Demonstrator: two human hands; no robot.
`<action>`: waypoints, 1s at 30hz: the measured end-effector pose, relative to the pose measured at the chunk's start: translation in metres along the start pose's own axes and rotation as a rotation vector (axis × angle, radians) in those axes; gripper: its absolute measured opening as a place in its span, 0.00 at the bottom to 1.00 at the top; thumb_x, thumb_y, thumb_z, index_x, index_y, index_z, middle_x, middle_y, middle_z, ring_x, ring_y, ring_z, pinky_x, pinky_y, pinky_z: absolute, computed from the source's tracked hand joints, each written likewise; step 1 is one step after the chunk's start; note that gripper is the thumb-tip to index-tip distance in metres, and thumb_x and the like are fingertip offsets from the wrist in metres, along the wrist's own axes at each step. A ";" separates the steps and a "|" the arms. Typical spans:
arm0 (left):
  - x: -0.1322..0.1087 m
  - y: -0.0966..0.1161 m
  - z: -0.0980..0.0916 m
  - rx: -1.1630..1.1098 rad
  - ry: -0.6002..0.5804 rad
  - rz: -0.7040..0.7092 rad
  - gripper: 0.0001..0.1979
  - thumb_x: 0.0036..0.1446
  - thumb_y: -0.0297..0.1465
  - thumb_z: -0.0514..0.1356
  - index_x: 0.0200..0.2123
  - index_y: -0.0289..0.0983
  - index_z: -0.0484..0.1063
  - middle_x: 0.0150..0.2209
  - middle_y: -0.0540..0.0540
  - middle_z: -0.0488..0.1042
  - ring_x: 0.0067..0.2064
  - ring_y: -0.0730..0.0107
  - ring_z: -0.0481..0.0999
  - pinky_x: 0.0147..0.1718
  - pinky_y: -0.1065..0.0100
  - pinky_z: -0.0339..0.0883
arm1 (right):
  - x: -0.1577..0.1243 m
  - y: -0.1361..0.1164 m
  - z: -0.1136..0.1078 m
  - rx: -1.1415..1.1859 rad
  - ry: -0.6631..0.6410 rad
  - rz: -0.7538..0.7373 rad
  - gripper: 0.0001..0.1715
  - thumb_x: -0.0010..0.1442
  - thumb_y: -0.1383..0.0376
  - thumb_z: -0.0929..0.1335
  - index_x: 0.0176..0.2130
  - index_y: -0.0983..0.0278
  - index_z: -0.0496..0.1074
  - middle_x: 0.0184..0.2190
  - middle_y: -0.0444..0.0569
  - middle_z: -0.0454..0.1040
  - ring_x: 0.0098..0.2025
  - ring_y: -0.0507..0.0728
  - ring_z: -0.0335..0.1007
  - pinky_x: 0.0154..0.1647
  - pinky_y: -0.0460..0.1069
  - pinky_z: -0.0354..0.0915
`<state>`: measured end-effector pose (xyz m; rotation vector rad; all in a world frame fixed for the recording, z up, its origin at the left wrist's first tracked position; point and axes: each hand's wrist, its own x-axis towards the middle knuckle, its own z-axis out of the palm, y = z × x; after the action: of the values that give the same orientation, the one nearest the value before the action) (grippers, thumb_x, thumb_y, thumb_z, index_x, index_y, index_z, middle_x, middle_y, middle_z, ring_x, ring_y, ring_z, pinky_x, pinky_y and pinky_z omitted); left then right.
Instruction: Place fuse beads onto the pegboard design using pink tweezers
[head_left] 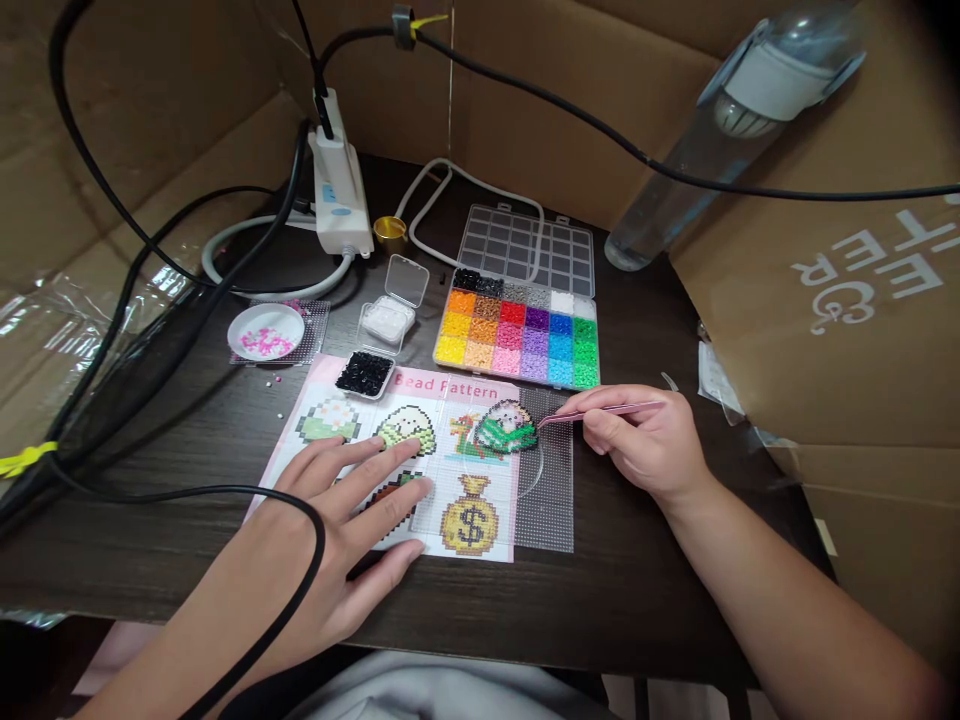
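My left hand (352,520) lies flat with fingers spread on the bead pattern sheet (431,490), covering part of its printed pictures. Pink tweezers (622,409) are pinched in my right hand (652,440), their tips at the right edge of a bead figure (506,428) in green, white, pink and black. That figure sits on a clear pegboard (551,500), which overlaps the sheet's right side. Whether the tweezers grip a bead is too small to tell. A small box of black beads (365,374) stands on the sheet's top edge.
Behind the sheet lies an open compartment case of coloured beads (517,335). A white dish (266,332) of pink and white beads stands at left, near an open box of white beads (388,320). A black cable (319,540) crosses my left arm; a power strip (341,190) stands behind.
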<state>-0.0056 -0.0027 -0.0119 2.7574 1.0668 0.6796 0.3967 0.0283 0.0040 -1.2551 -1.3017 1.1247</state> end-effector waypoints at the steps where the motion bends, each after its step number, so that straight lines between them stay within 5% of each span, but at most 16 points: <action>1: 0.000 0.000 0.000 -0.007 -0.002 -0.005 0.21 0.77 0.34 0.70 0.69 0.52 0.89 0.76 0.43 0.89 0.70 0.37 0.88 0.76 0.33 0.77 | 0.001 0.000 0.000 0.020 0.010 0.008 0.11 0.68 0.54 0.87 0.42 0.58 0.99 0.36 0.56 0.95 0.22 0.53 0.69 0.23 0.51 0.67; 6: -0.002 0.001 0.000 -0.016 -0.033 -0.029 0.23 0.76 0.34 0.72 0.70 0.53 0.89 0.78 0.42 0.88 0.73 0.37 0.87 0.78 0.33 0.77 | 0.005 -0.004 0.001 0.127 0.047 0.049 0.19 0.61 0.48 0.91 0.38 0.58 0.97 0.38 0.59 0.96 0.20 0.51 0.62 0.21 0.52 0.64; 18: 0.002 0.006 -0.001 0.021 -0.042 -0.013 0.21 0.77 0.34 0.69 0.69 0.49 0.88 0.77 0.37 0.88 0.71 0.37 0.87 0.76 0.32 0.77 | -0.001 0.008 -0.007 -0.034 0.026 0.035 0.13 0.70 0.53 0.87 0.45 0.59 0.99 0.32 0.56 0.92 0.22 0.55 0.70 0.24 0.53 0.66; 23: 0.002 0.010 -0.001 -0.005 -0.027 -0.019 0.23 0.73 0.34 0.73 0.69 0.48 0.89 0.75 0.36 0.89 0.70 0.36 0.86 0.75 0.33 0.79 | -0.003 0.009 -0.014 -0.069 0.015 0.057 0.13 0.73 0.50 0.87 0.47 0.55 1.00 0.40 0.58 0.96 0.25 0.56 0.73 0.24 0.53 0.71; 30: 0.000 0.010 0.000 -0.008 -0.033 -0.035 0.25 0.71 0.35 0.75 0.69 0.50 0.90 0.77 0.37 0.88 0.70 0.36 0.86 0.77 0.33 0.77 | -0.003 0.003 -0.008 -0.145 0.015 0.040 0.11 0.72 0.52 0.87 0.45 0.55 1.00 0.30 0.52 0.90 0.24 0.55 0.71 0.22 0.52 0.69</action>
<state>0.0003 -0.0100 -0.0099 2.7264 1.0996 0.6305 0.4046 0.0256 0.0020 -1.3991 -1.3720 1.0615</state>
